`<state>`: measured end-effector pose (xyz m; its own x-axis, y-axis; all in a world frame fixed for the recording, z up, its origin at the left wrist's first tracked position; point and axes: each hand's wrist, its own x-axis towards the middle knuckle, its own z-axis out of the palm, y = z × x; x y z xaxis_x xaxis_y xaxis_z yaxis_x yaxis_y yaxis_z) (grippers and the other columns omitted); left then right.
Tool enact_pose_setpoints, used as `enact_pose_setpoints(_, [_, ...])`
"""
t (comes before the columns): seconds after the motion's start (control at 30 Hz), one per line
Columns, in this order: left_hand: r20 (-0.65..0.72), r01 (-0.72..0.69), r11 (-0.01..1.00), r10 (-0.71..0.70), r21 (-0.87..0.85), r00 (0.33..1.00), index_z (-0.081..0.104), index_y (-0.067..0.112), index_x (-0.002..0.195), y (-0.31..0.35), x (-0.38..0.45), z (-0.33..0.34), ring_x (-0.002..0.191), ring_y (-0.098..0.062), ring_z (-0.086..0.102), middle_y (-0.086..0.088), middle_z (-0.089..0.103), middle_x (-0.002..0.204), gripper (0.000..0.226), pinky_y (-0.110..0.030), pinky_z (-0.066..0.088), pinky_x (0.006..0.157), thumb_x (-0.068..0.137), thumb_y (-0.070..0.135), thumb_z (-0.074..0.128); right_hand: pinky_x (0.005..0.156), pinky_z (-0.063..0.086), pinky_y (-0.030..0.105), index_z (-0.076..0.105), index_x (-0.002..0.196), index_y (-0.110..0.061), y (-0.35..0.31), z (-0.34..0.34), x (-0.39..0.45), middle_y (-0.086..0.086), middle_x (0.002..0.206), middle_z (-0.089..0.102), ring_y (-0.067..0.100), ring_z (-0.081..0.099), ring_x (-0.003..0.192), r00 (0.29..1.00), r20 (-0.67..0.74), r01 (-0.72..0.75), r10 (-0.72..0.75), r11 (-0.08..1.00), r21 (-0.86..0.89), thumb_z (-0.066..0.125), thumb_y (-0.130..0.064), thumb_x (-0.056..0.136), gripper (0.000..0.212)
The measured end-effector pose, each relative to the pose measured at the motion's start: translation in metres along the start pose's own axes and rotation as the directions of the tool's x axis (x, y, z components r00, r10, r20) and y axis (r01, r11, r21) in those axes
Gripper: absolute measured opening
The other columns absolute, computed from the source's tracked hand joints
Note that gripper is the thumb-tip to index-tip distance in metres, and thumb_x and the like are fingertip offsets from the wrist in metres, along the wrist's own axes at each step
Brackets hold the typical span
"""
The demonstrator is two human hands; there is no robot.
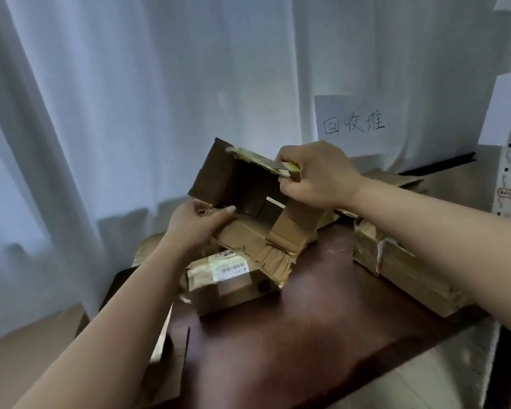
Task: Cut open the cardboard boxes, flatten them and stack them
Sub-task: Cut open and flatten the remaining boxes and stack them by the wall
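Dark wooden table point(322, 335), cardboard boxes point(233, 278), white curtain point(130, 98)

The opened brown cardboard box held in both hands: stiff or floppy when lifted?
The opened brown cardboard box probably flexes: its flaps hang loose and torn. It is likely light, looking empty inside. The left hand and right hand grip opposite edges, suggesting it needs support.
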<state>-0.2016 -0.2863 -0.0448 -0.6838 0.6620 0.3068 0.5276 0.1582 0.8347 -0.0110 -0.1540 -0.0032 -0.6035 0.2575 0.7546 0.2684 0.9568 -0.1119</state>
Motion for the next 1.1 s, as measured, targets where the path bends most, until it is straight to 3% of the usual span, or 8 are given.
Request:
enact_pose_setpoints(0.1, [0.013, 0.055, 0.988, -0.054, -0.145, 0.998, 0.067, 0.011, 0.092, -0.024, -0.023, -0.006, 0.079, -0.021, 0.067, -0.009, 0.070, 0.088, 0.015, -0.031, 0.056, 0.065, 0.083, 0.020, 0.076, 0.057, 0.037, 0.033, 0.063, 0.085, -0.006, -0.036, 0.000, -0.010, 0.000, 0.062, 0.052, 0.023, 0.049, 0.064, 0.996, 0.075, 0.033, -0.040, 0.994, 0.102, 0.063, -0.027, 0.074, 0.024])
enact_pose_setpoints(0.3, [0.219, 0.201, 0.858, -0.107, -0.473, 0.970, 0.066, 0.010, 0.111, -0.058, -0.056, 0.002, 0.087, -0.018, 0.066, -0.010, 0.071, 0.098, 0.022, -0.030, 0.055, 0.084, 0.091, 0.003, 0.062, 0.052, 0.033, 0.030, 0.053, 0.062, -0.014, -0.071, -0.001, -0.029, -0.006, 0.054, 0.048, 0.009, 0.043, 0.051, 0.972, 0.153, 0.135, -0.176, 0.961, 0.243, 0.044, -0.049, 0.087, 0.044])
enact_pose_setpoints(0.4, [0.332, 0.250, 0.869, -0.106, -0.428, 0.937, 0.063, 0.004, 0.115, -0.073, -0.068, 0.014, 0.090, -0.021, 0.067, -0.011, 0.073, 0.097, 0.024, -0.031, 0.055, 0.085, 0.092, -0.001, 0.057, 0.058, 0.039, 0.031, 0.061, 0.074, -0.010, -0.057, 0.003, -0.040, -0.002, 0.064, 0.057, 0.013, 0.051, 0.059, 0.979, 0.195, 0.020, -0.066, 0.973, 0.231, 0.049, -0.037, 0.097, 0.037])
enact_pose_setpoints(0.57, [0.414, 0.346, 0.912, -0.234, -0.221, 0.880, 0.063, 0.006, 0.093, -0.084, -0.067, 0.025, 0.064, -0.014, 0.070, -0.004, 0.074, 0.071, 0.020, -0.025, 0.059, 0.061, 0.091, -0.011, 0.053, 0.068, 0.041, 0.028, 0.064, 0.104, -0.017, -0.014, 0.027, -0.073, -0.008, 0.089, 0.060, 0.016, 0.059, 0.084, 0.918, 0.341, -0.239, 0.202, 0.969, 0.068, 0.060, -0.038, 0.090, 0.025])
enact_pose_setpoints(0.77, [0.438, 0.302, 0.948, -0.232, -0.097, 0.869, 0.067, 0.007, 0.089, -0.086, -0.050, 0.028, 0.071, -0.020, 0.068, -0.009, 0.072, 0.078, 0.018, -0.039, 0.057, 0.076, 0.091, -0.006, 0.055, 0.093, 0.043, 0.038, 0.041, 0.137, -0.041, 0.024, 0.033, -0.076, -0.009, 0.137, 0.045, 0.016, 0.050, 0.120, 0.860, 0.405, -0.355, 0.311, 0.934, 0.037, 0.057, -0.074, 0.073, 0.073])
enact_pose_setpoints(0.93, [0.437, 0.205, 0.977, -0.164, -0.050, 0.885, 0.066, 0.003, 0.106, -0.088, -0.045, 0.039, 0.089, -0.024, 0.070, -0.015, 0.072, 0.098, 0.016, -0.039, 0.058, 0.081, 0.091, 0.001, 0.061, 0.084, 0.050, 0.034, 0.058, 0.107, -0.037, 0.034, 0.042, -0.073, -0.018, 0.102, 0.061, 0.005, 0.059, 0.093, 0.825, 0.465, -0.459, 0.322, 0.861, 0.220, 0.059, -0.079, 0.059, 0.064])
enact_pose_setpoints(1.0, [0.434, 0.195, 0.976, -0.134, -0.099, 0.891, 0.066, 0.006, 0.093, -0.085, -0.046, 0.047, 0.074, -0.013, 0.069, -0.006, 0.071, 0.082, 0.008, -0.027, 0.057, 0.066, 0.093, 0.003, 0.059, 0.077, 0.049, 0.031, 0.057, 0.098, -0.034, 0.033, 0.042, -0.071, -0.017, 0.096, 0.060, 0.003, 0.057, 0.087, 0.843, 0.422, -0.455, 0.334, 0.861, 0.227, 0.062, -0.077, 0.058, 0.059])
enact_pose_setpoints(1.1, [0.434, 0.238, 0.952, -0.136, -0.190, 0.891, 0.054, 0.009, 0.069, -0.073, -0.046, 0.060, 0.046, -0.002, 0.058, 0.005, 0.061, 0.051, 0.031, -0.016, 0.048, 0.047, 0.097, -0.001, 0.046, 0.068, 0.043, 0.027, 0.055, 0.095, -0.028, 0.033, 0.042, -0.071, -0.015, 0.095, 0.057, 0.004, 0.054, 0.086, 0.848, 0.393, -0.452, 0.356, 0.873, 0.183, 0.067, -0.074, 0.061, 0.059])
